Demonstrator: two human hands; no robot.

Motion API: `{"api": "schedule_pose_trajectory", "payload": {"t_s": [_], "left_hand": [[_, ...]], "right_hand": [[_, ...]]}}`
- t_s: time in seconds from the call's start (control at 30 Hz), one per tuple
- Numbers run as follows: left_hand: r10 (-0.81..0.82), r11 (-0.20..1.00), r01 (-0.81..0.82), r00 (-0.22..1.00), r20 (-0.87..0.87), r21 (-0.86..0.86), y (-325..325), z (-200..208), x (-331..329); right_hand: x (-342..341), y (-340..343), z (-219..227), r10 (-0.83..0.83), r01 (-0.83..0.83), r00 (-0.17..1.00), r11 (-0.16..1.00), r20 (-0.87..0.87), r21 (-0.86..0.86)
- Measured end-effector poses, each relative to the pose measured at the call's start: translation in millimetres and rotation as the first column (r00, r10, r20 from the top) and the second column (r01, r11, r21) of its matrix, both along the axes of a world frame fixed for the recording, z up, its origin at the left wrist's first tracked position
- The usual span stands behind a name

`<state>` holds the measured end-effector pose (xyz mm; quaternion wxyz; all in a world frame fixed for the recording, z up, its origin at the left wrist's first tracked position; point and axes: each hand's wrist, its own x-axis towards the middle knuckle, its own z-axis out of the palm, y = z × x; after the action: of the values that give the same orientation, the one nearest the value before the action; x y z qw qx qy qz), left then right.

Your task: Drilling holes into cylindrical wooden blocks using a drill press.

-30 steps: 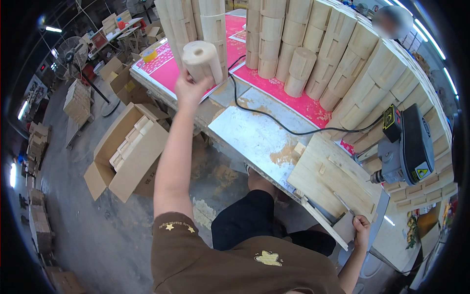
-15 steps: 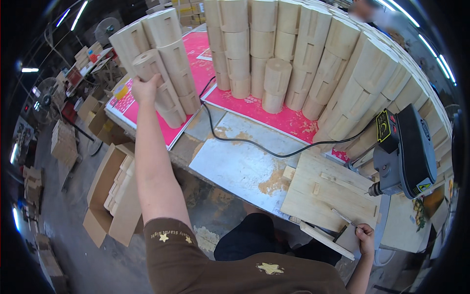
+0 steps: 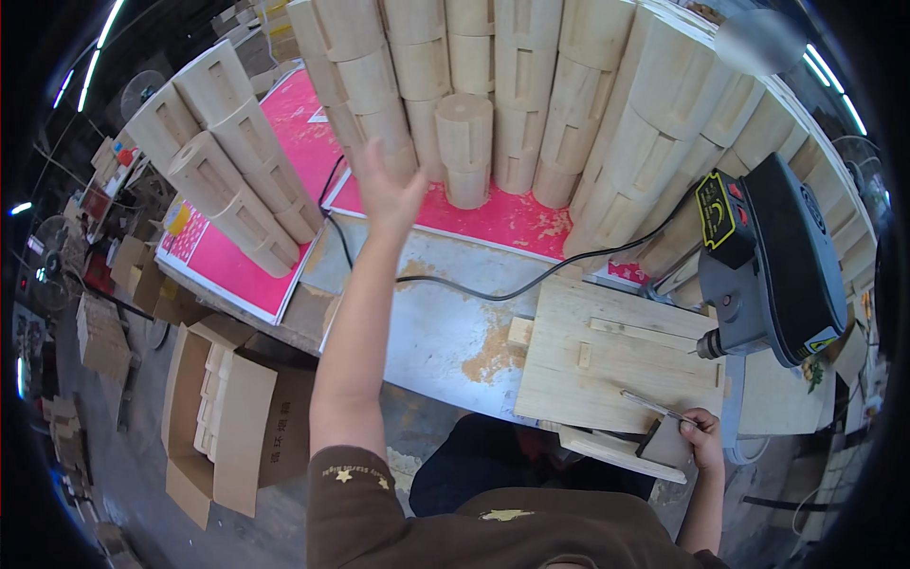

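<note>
My left hand [image 3: 391, 194], slightly blurred, is raised over the table with fingers apart and nothing visible in it. Beyond it rise stacked pale wooden cylinders [image 3: 365, 119] with slots cut in their sides. Just to its right stands a shorter stack of cylinders [image 3: 464, 147] with a small hole in the top. At the lower right my right hand [image 3: 702, 438] is closed around the end of a slim rod [image 3: 654, 406], beside a dark-edged grey flat piece [image 3: 666, 446]. Under the rod lies a wooden board [image 3: 616, 370] with strips fixed on it.
A drill press [image 3: 758, 266] overhangs the board's right side. Its black cable [image 3: 493, 297] crosses the table. More cylinder stacks [image 3: 232, 204] stand on pink sheeting [image 3: 256, 294] at the left. On the floor, an open cardboard box [image 3: 246, 431] holds pale wooden pieces.
My left hand has let go of the front cylinder stack at the left and swung right, toward the middle stacks. My right hand still grips the rod. The whole view has shifted somewhat.
</note>
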<state>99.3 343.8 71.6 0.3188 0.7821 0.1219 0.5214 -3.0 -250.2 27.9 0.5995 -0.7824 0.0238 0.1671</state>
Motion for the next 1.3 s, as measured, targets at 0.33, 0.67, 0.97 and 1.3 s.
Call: {"api": "schedule_pose_trajectory", "payload": {"t_s": [0.33, 0.67, 0.97, 1.3], "left_hand": [[-0.314, 0.887, 0.317, 0.947, 0.065, -0.335, -5, -39, 91], [-0.459, 0.455, 0.615, 0.782, 0.422, -0.644, -83, -5, -59], [-0.912, 0.265, 0.561, 0.41, -0.015, -0.784, -213, 39, -165], [-0.873, 0.432, 0.532, 0.043, -0.486, -0.728, -256, 18, -129]], "right_hand": [[-9, 6, 2, 0.003, -0.002, 1.0, 0.996, -0.012, 0.087], [-4, -2, 4, 0.194, -0.174, 0.979, 0.955, -0.062, 0.241], [-27, -26, 57, 0.229, -0.266, 0.864, 0.964, 0.448, 0.022], [25, -14, 27, 0.246, -0.191, 0.846, 0.968, 0.473, -0.163]]}}
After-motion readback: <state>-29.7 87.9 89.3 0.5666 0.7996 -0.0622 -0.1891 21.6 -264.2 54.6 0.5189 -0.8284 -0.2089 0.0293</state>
